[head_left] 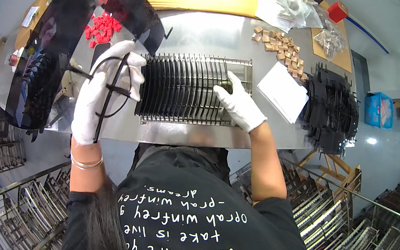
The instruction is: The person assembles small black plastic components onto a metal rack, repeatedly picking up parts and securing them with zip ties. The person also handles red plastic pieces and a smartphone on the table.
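My left hand, in a white glove, is closed round a thin black frame with a straight bar and a curved loop. Just beyond its fingers is a dark tinted curved sheet; whether it joins the frame, I cannot tell. A metal wire rack lies in the middle of the table, with many dark curved strips standing in a row along it. My right hand, gloved too, rests at the rack's right end with thumb and forefinger apart.
Red small pieces lie at the back left, tan blocks at the back right. White paper and a stack of black parts are to the right. Large dark curved sheets stand left. Slatted metal racks flank me.
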`<action>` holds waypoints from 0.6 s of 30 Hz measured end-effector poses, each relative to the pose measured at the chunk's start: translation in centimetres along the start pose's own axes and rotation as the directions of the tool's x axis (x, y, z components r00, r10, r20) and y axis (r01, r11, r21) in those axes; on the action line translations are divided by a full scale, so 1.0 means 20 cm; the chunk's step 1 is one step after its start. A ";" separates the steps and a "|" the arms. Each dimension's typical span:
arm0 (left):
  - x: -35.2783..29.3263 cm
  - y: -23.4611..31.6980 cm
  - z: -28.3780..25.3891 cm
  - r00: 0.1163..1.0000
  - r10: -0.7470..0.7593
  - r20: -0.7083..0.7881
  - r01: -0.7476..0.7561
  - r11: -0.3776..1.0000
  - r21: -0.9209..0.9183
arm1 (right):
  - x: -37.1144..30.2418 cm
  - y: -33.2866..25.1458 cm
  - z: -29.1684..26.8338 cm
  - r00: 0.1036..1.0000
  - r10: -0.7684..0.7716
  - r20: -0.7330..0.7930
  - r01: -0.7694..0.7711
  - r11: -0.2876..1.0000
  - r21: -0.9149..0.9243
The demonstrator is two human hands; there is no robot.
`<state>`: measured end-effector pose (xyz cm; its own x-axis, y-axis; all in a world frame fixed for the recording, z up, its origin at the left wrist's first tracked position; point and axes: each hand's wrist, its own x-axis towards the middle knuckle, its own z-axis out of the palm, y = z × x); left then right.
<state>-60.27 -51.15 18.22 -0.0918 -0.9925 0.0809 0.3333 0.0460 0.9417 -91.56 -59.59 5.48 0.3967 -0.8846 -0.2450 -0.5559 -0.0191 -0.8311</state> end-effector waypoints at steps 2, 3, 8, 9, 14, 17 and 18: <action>0.02 -0.01 0.08 0.998 0.012 -0.056 -0.009 0.999 0.053 | 0.03 -0.07 -0.05 0.997 -0.003 -0.082 -0.025 0.940 -0.340; 0.04 0.00 0.15 0.989 0.016 -0.147 0.000 0.994 0.111 | 0.02 -0.20 -0.13 0.987 0.133 -0.088 -0.156 0.917 -0.368; 0.02 0.04 0.08 0.795 -0.454 0.401 0.468 0.881 0.069 | -0.24 -0.46 -0.10 0.849 -0.488 -0.204 0.519 0.844 0.139; 0.04 0.03 0.11 0.727 -0.420 0.543 0.468 0.882 0.057 | -0.23 -0.43 -0.06 0.861 -0.508 -0.029 0.473 0.779 0.411; -0.02 0.16 -0.02 0.632 -0.592 0.501 0.425 0.804 0.415 | -0.23 -0.24 -0.22 0.947 -0.317 -0.058 0.322 0.917 0.238; -0.16 0.12 -0.11 0.935 -0.330 0.133 0.317 0.942 0.107 | -0.13 0.11 -0.32 1.000 -0.013 0.002 0.007 0.680 0.733; -0.13 0.07 -0.10 0.950 -0.289 0.117 0.277 0.955 0.105 | -0.08 0.18 -0.29 0.996 0.034 0.077 -0.082 0.604 0.793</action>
<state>-57.70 -48.77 18.72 -0.2934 -0.9430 -0.1570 0.1941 -0.2196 0.9561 -98.38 -60.98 5.66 0.4327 -0.8462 -0.3109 0.2106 0.4302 -0.8778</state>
